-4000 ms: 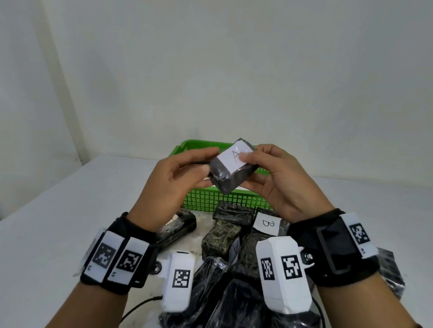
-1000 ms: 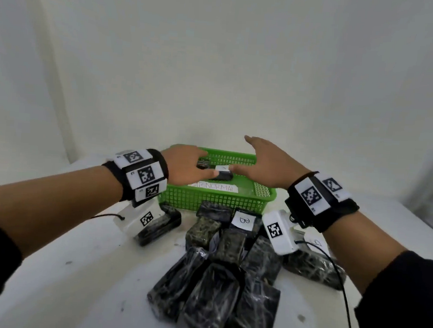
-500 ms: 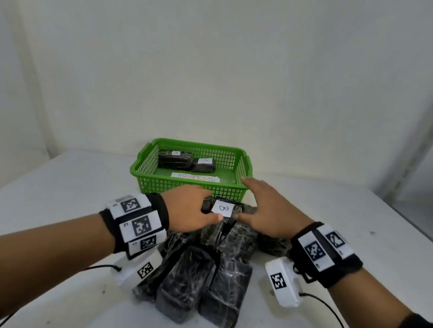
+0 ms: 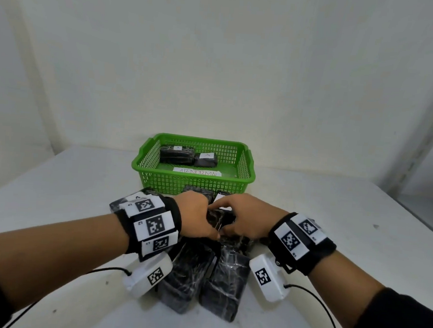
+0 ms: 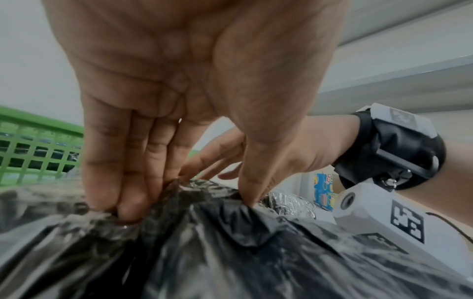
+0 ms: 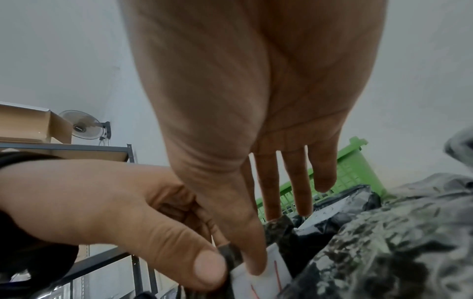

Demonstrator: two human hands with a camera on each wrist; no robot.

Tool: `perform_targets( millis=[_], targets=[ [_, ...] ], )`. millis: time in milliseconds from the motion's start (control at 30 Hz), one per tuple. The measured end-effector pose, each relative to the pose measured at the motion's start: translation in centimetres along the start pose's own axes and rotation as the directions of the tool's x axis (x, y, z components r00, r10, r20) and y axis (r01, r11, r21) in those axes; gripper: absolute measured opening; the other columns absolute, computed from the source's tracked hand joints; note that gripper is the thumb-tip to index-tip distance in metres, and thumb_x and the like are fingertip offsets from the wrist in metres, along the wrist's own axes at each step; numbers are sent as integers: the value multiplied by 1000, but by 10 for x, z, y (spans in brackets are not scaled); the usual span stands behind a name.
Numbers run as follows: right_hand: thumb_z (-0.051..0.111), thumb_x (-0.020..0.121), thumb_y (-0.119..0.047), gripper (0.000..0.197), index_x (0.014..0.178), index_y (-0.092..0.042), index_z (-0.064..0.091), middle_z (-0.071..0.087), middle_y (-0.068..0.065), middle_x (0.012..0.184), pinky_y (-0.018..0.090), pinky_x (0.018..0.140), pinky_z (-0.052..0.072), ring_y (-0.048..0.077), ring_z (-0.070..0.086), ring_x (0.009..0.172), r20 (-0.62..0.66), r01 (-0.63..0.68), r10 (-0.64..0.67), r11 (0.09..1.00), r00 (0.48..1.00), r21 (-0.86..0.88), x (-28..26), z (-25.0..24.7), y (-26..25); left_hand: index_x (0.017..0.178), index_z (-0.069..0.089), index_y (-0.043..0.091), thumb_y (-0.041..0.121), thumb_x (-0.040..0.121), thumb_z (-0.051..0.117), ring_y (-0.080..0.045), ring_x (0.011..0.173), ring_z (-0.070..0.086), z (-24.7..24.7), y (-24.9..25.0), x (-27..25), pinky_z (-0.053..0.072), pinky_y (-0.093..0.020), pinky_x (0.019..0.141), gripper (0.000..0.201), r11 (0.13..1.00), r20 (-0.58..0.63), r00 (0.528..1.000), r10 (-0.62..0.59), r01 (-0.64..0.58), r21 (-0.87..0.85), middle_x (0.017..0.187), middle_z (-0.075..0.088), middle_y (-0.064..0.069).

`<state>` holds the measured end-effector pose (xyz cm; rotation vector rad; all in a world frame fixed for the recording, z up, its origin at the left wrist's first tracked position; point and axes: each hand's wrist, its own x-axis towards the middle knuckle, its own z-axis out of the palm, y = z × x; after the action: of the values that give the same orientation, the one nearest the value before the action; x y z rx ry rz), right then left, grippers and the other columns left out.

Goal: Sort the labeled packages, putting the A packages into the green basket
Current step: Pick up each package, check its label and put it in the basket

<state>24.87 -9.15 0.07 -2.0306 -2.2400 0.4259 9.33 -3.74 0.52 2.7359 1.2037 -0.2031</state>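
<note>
Thumbs and curled fingertips of left hand (image 4: 194,216) and right hand (image 4: 248,217) pinch one black-wrapped package (image 4: 220,216) near the green basket (image 4: 193,188).

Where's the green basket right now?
In the head view the green basket sits straight ahead on the table, just behind the pile of black packages.

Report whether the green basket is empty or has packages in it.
Not empty. A larger black package and a smaller black package lie side by side inside the green basket, near its far wall.
</note>
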Motion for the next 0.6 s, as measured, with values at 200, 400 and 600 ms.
perform_targets(
  millis=[200, 400, 600],
  targets=[
    [81, 89, -31, 59, 144, -29, 60, 69, -10, 133, 33, 107, 51, 8, 67, 116, -38, 22, -16, 985, 999, 169, 6, 2, 8, 81, 74, 6, 45, 72, 73, -21, 62, 60, -10, -19, -2, 50, -31, 60, 40, 942, -47, 999, -3, -13, -337, 66, 65, -4],
    [82, 88, -22, 54, 139, -24, 63, 73, -5, 125, 35, 107, 53, 12, 71, 113, -218, 96, 46, 797, 975, 596, 11, -6, 20, 104, 74, 27, 35, 76, 78, -11, 87, 69, -25, -43, -7, 54, -26, 81, 29, 708, -238, 970, -55, -130, -694, 91, 74, 7],
    [79, 89, -6, 42, 129, -13, 67, 76, 10, 122, 39, 91, 62, 28, 74, 112, -298, 217, 150, 404, 943, 889, 24, -8, 13, 103, 77, 25, 27, 83, 76, -17, 95, 74, -32, -52, 3, 60, -34, 87, 20, 440, -373, 914, -159, -272, -856, 99, 78, 2]
  ],
)
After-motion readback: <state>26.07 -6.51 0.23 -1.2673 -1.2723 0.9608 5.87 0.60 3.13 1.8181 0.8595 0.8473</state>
